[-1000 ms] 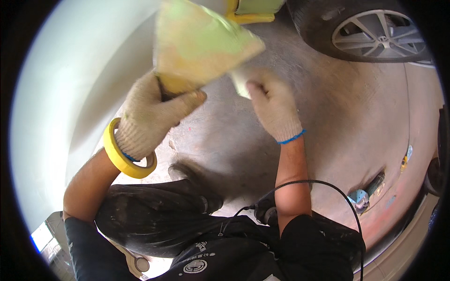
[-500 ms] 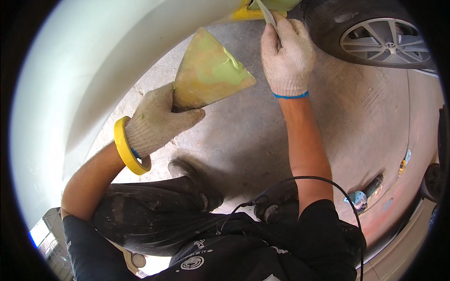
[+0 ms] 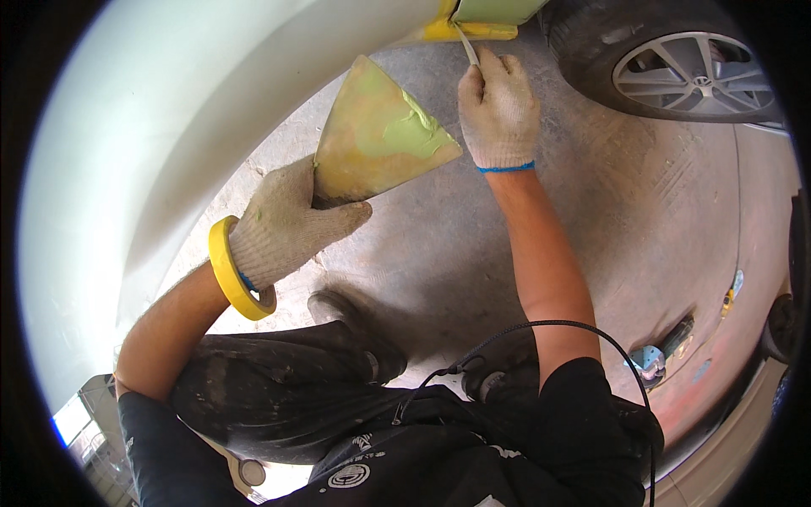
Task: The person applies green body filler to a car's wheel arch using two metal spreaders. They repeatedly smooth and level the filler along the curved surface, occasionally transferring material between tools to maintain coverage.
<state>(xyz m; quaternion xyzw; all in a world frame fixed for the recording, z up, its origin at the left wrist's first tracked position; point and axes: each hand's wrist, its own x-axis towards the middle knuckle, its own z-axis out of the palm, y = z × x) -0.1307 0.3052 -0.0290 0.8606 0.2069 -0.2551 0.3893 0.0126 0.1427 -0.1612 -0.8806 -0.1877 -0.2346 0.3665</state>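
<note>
My left hand, in a knitted work glove, grips a flat wedge-shaped mixing board by its near corner. Light green filler putty is smeared over the board, thickest along its right edge. A yellow roll of tape hangs around my left wrist. In my gloved right hand is a thin putty spreader, seen nearly edge-on. Its tip is at the lower edge of a green-coated car body part, bordered by yellow masking tape; whether it touches cannot be made out.
A pale car body panel curves along the left. At the upper right is a wheel with a silver rim. Small items, including a blue-and-grey object, lie on the concrete floor. A black cord crosses by my right arm.
My right hand and the spreader have shifted left and slightly nearer to me, showing more of the taped edge. The mixing board has barely moved.
</note>
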